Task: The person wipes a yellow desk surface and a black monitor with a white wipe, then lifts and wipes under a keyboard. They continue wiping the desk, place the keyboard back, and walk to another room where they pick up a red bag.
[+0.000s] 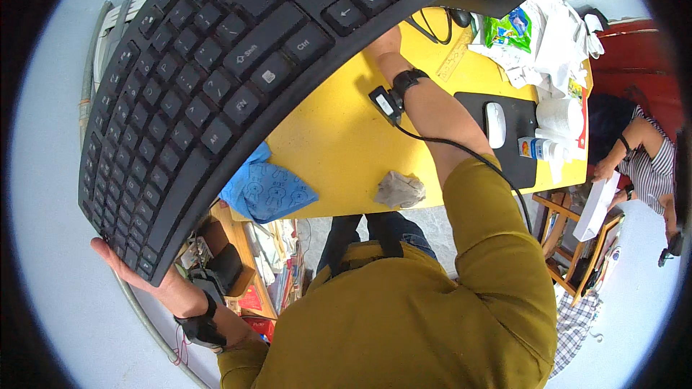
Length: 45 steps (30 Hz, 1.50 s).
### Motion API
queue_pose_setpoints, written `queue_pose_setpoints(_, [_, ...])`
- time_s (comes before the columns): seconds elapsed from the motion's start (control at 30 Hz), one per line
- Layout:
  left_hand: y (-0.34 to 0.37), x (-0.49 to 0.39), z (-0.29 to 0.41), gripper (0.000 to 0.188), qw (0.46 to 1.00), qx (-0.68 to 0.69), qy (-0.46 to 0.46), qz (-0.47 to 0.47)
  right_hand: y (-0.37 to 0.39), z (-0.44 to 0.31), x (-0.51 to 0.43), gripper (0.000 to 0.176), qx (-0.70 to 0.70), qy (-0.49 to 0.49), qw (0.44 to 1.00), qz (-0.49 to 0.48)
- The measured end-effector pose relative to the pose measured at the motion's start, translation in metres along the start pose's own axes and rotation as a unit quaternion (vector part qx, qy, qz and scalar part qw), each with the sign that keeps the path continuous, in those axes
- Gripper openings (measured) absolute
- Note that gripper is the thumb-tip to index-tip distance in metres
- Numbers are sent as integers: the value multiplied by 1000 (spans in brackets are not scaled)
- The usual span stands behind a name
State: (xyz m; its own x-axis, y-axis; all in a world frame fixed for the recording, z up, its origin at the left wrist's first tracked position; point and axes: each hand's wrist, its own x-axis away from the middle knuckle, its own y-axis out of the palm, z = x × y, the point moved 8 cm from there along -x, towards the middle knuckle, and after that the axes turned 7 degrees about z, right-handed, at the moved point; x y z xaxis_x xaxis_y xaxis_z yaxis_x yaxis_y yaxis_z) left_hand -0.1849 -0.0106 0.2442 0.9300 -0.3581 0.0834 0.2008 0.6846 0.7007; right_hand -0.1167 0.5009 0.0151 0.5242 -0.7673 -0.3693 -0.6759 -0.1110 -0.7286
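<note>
A black computer keyboard (pixel 178 102) is held up close before me, tilted, and fills the upper left of the view. My left hand (pixel 130 270) grips its lower left end from beneath, with the fingers partly hidden. Only the heel of my right hand (pixel 385 44) shows below the keyboard's right part. Its fingers are behind the keyboard, so their grip is hidden. Under the keyboard stands a yellow table (pixel 330 140). On it lie a blue printed cloth (pixel 267 186) near the front edge and a crumpled grey rag (pixel 400 190) to its right.
A black mouse pad (pixel 519 165) carries a white mouse (pixel 495 125), beside a paper roll (pixel 559 118) and a small bottle (pixel 535 148). Plastic bags and a green packet (pixel 508 31) lie behind, near a ruler (pixel 455 56). At right, another person (pixel 643 146) holds a white box (pixel 597 206).
</note>
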Motion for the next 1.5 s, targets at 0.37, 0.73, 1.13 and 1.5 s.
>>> queue_pose_setpoints(0.37, [-3,2,5,55,1000,7,-19,-7,16,5,-14,18,41,28,999,10])
queue_pose_setpoints(0.73, [1,-1,8,57,997,42,-41,-41,41,-66,76,15,-117,-166,944,-260])
queue_pose_setpoints(1.13, [-14,-3,27,57,999,45,-21,-20,41,-78,70,24,-76,-114,982,-130])
queue_pose_setpoints(1.5, [28,-4,34,56,989,99,-50,-94,125,-142,2,30,-57,-99,993,-34])
